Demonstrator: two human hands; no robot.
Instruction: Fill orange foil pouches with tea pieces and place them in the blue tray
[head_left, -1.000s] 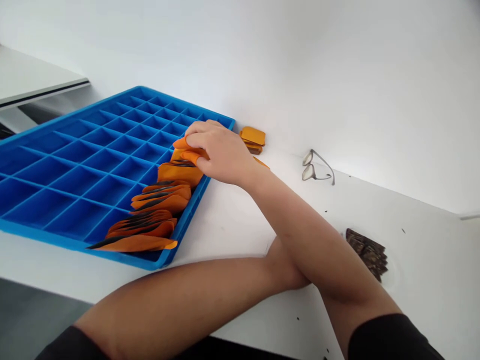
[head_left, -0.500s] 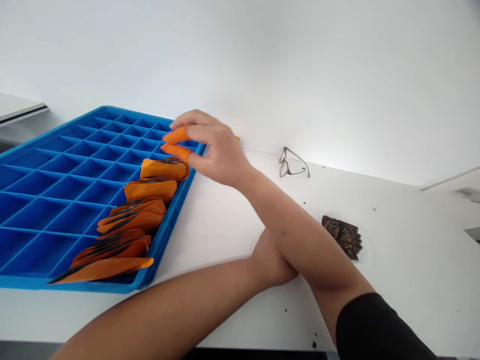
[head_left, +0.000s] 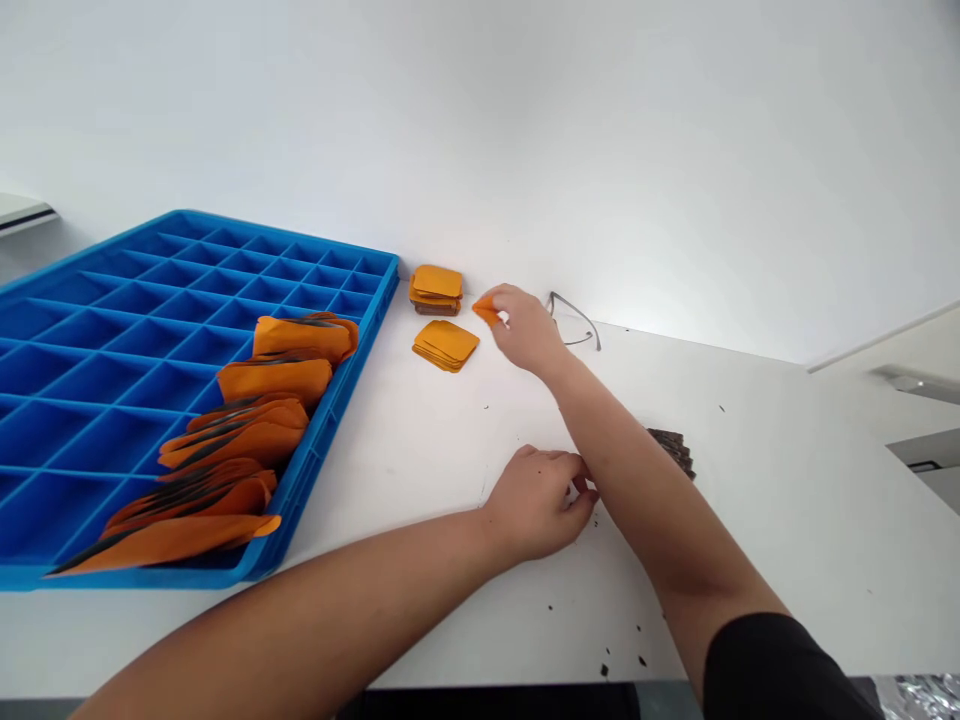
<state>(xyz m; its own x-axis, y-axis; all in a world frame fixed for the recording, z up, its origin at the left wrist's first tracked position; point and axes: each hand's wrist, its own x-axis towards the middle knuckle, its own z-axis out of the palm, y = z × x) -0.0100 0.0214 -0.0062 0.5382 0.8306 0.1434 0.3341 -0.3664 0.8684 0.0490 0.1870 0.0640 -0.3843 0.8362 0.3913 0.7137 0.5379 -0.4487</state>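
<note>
My right hand (head_left: 529, 328) hovers beside two stacks of small orange envelopes, with orange covers on thumb and forefinger. Those fingertips are pinched together, and nothing shows between them. The back stack (head_left: 437, 283) stands near the wall; the front stack (head_left: 445, 343) lies slightly fanned. My left hand (head_left: 538, 503) rests low over the table with curled fingers, its thumb close to the forefinger. Whatever it pinches, if anything, cannot be made out, as my right forearm is close against it. A pile of dark brown strips (head_left: 673, 452) is partly hidden behind that forearm.
At the left stands a blue divided tray (head_left: 300, 475), orange envelopes (head_left: 274, 380) filling several compartments along its right side. Eyeglasses (head_left: 585, 320) lie by the wall behind my right hand. Dark crumbs (head_left: 604, 669) dot the white table near its front edge.
My right hand has moved right, from above the tray to beside the orange stacks, which now show. Its spread fingers have closed together. The view has shifted, and my left hand is more visible.
</note>
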